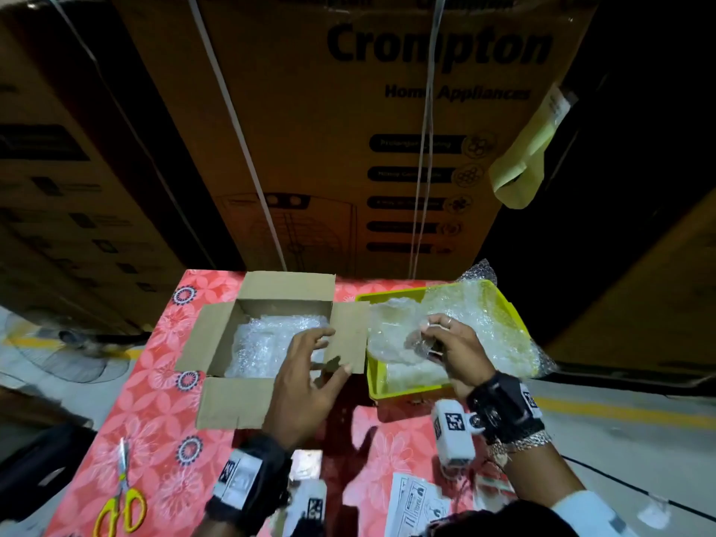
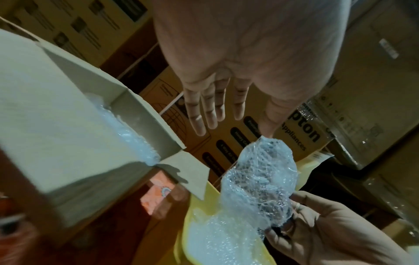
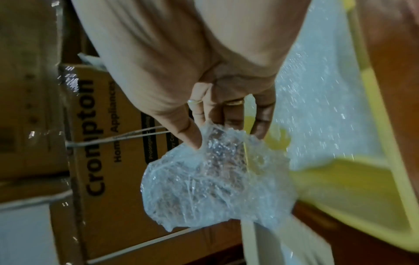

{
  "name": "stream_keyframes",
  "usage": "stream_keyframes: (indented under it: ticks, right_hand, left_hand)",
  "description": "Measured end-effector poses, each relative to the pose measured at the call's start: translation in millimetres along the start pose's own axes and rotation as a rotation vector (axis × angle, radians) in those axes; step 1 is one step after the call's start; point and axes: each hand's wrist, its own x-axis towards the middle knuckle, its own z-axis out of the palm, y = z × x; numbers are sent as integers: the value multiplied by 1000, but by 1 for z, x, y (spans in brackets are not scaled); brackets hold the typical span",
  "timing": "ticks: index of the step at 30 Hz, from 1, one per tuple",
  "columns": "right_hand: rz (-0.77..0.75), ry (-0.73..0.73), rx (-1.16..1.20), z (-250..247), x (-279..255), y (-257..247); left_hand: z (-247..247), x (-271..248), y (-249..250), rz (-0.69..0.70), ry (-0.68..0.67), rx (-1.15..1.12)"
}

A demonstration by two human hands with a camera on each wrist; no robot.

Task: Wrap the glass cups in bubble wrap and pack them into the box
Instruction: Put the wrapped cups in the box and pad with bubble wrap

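A bubble-wrapped cup (image 1: 395,335) hangs over the yellow tray (image 1: 407,391), next to the box's right flap. My right hand (image 1: 445,346) pinches the wrap at its end; in the right wrist view the bundle (image 3: 215,186) dangles below the fingers (image 3: 192,134). The open cardboard box (image 1: 228,401) stands on the table to the left, with bubble wrap (image 1: 271,343) inside. My left hand (image 1: 310,366) hovers with spread fingers over the box's right flap, holding nothing; the left wrist view shows its straight fingers (image 2: 208,109) and the wrapped cup (image 2: 260,179).
More bubble wrap (image 1: 476,312) fills the yellow tray. Yellow-handled scissors (image 1: 122,501) lie at the table's front left, printed papers (image 1: 414,501) at the front right. Large cartons (image 1: 348,129) stand behind the red flowered tablecloth (image 1: 155,381).
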Motion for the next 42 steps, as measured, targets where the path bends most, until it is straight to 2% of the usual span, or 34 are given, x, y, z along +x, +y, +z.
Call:
stream_keyframes:
  ticks: [3,6,8,11,13,17,19,24,26,35,38,42]
  right_hand:
    - [97,-72,187,8,-15,3]
    - [121,-111,193,17,-22,10]
    - [90,-124,206,24,-26,15]
    - [8,-68,197,34,-28,21]
    - [-56,-36,156,42,-29,23]
    - [-130,-63,10,71,-32,23]
    - [-150,-71,-53,88,-34,24]
    - [-155,-142,-56,134,-42,29]
    - [-190,-131,-69,150,-45,34]
    - [-382,-117,-252,197,-51,60]
    - [-404,-113,-322,211,-52,65]
    - [-444,-94,-360,224,-50,73]
  left_hand:
    - [8,25,17,-2,-114,6]
    - [10,39,24,-97,-218,-143]
    - [4,38,20,-141,-262,-251]
    - [-10,28,16,-162,-275,-219]
    - [-20,18,15,-183,-283,-258]
    - [-47,2,9,-188,-391,-318]
    - [-63,1,5,-177,-369,-320]
    - [-94,15,-6,-193,-146,-387]
    - [-104,16,-15,-186,-103,-409]
    - [-145,9,-46,-209,-72,-568]
    - [-154,10,-56,-288,-56,-596]
    - [-167,12,-69,-335,-157,-655]
